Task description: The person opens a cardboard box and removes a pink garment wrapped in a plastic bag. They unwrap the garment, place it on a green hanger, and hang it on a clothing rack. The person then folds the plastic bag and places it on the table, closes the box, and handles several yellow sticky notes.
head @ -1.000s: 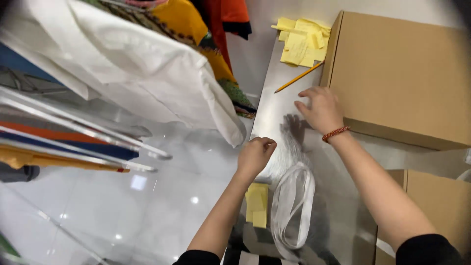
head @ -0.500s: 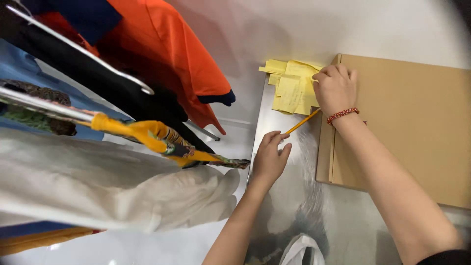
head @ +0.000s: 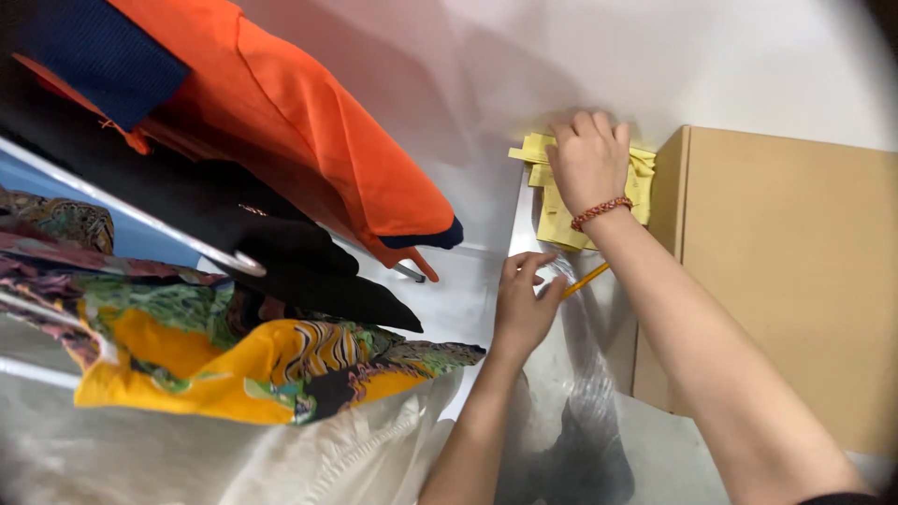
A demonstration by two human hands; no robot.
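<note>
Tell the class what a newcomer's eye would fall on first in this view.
First, the orange garment hanging at upper left, above patterned clothes. Then the right hand, with a beaded bracelet, pressing on yellow papers beside a cardboard box. Below it, the left hand touches a yellow pencil on the shiny tabletop.

A metal table [head: 599, 411] is lying at five o'clock, with a cardboard box [head: 786, 281] sitting on it at three o'clock. Paper slips [head: 552, 210] are lying left of the box at one o'clock, under the right hand [head: 589, 164]. A pencil [head: 587, 279] is lying below them, beside the left hand [head: 524, 304]. Hanging garments [head: 281, 187] are filling nine o'clock.
</note>
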